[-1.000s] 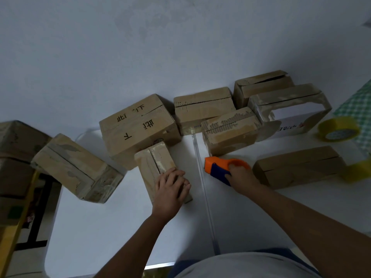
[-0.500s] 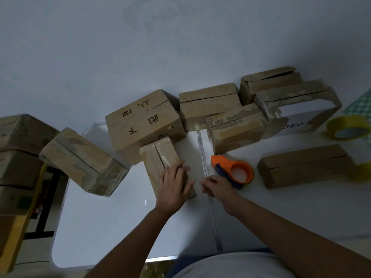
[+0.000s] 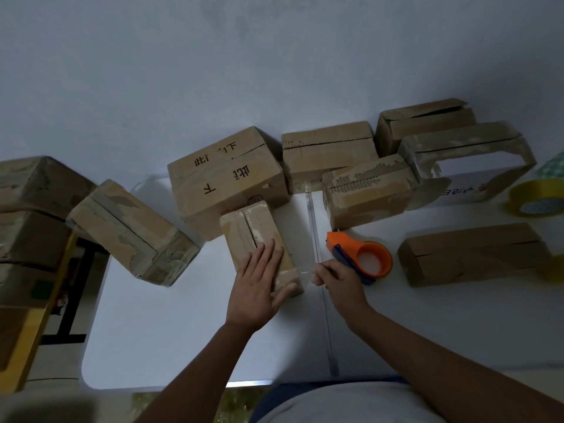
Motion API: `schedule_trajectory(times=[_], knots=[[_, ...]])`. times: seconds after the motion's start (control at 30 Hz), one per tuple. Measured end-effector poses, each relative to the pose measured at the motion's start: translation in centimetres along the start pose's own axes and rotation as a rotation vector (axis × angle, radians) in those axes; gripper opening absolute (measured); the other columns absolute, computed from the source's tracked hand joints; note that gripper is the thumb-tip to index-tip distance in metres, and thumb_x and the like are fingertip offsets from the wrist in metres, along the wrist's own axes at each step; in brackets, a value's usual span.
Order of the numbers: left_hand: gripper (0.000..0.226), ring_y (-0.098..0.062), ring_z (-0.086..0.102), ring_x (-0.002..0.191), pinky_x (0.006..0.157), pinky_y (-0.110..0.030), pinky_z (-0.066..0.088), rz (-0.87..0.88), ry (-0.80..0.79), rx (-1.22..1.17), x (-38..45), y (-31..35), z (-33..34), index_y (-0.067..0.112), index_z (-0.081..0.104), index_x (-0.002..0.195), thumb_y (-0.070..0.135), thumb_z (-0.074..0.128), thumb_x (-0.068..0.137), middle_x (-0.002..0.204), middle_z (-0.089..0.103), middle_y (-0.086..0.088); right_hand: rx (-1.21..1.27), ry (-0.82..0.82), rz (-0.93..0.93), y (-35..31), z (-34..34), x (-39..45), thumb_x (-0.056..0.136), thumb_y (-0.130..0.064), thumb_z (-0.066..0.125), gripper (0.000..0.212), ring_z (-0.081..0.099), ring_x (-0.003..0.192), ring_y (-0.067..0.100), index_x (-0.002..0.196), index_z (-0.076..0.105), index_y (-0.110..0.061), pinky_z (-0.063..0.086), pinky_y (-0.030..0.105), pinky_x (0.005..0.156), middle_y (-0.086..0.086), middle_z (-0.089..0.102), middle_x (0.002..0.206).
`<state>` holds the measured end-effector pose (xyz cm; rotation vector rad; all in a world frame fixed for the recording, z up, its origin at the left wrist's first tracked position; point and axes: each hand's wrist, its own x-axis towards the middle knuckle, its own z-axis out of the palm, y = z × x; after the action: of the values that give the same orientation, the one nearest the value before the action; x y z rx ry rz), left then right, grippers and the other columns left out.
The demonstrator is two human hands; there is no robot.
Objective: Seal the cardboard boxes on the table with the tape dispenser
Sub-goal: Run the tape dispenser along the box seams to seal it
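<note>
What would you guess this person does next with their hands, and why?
Probably the right hand presses the loose clear tape strip it pinches down onto the side of the small brown cardboard box. The left hand lies flat on that box, steadying it, and the orange tape dispenser sits set down on the white table.

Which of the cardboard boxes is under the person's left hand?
The small narrow box at the table's middle, in front of the large printed box. Only it has the left hand flat on top.
</note>
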<state>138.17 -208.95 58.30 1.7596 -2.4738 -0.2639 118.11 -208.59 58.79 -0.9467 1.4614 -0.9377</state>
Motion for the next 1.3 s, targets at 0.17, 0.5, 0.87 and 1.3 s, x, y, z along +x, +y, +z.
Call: schedule_trajectory(times=[0.17,0.5,0.87,1.3], knots=[[0.081,-0.021,0.014,0.152,0.121,-0.042,0.012,0.005,-0.029,0.104,0.2,-0.1,0.2,0.016,0.026,0.155,0.071,0.024,0.097,0.163,0.019,-0.004,0.022,0.003,0.001,0.3,-0.1,0.3,0.095,-0.01,0.055,0.021,0.061,0.068,0.007,0.079,0.067,-0.004,0.049,0.021,0.07,0.006,0.067,0.072],[0.082,-0.028,0.027,0.148,0.118,-0.044,0.019,-0.006,-0.047,0.17,0.4,0.5,0.3,0.01,0.036,0.151,0.069,0.018,0.097,0.159,0.03,-0.009,-0.028,0.008,0.012,0.7,0.1,1.0,0.092,-0.013,0.061,0.02,0.063,0.067,0.009,0.074,0.066,-0.007,0.05,0.02,0.068,0.003,0.067,0.068],[0.094,-0.032,0.022,0.149,0.12,-0.05,0.02,0.019,-0.101,0.216,0.9,0.7,-0.8,0.011,0.036,0.151,0.08,0.032,0.087,0.16,0.027,-0.013,-0.103,0.012,-0.018,1.1,1.1,1.5,0.096,-0.017,0.056,0.02,0.061,0.071,0.006,0.078,0.063,-0.014,0.047,0.022,0.069,-0.002,0.065,0.071],[0.081,-0.035,0.027,0.146,0.117,-0.052,0.028,0.071,-0.027,0.257,0.6,0.1,0.4,0.008,0.033,0.149,0.066,0.036,0.092,0.157,0.032,-0.017,-0.289,-0.038,-0.216,2.3,3.8,3.2,0.1,-0.016,0.047,0.021,0.053,0.07,0.014,0.08,0.052,-0.018,0.041,0.03,0.063,-0.005,0.053,0.072]])
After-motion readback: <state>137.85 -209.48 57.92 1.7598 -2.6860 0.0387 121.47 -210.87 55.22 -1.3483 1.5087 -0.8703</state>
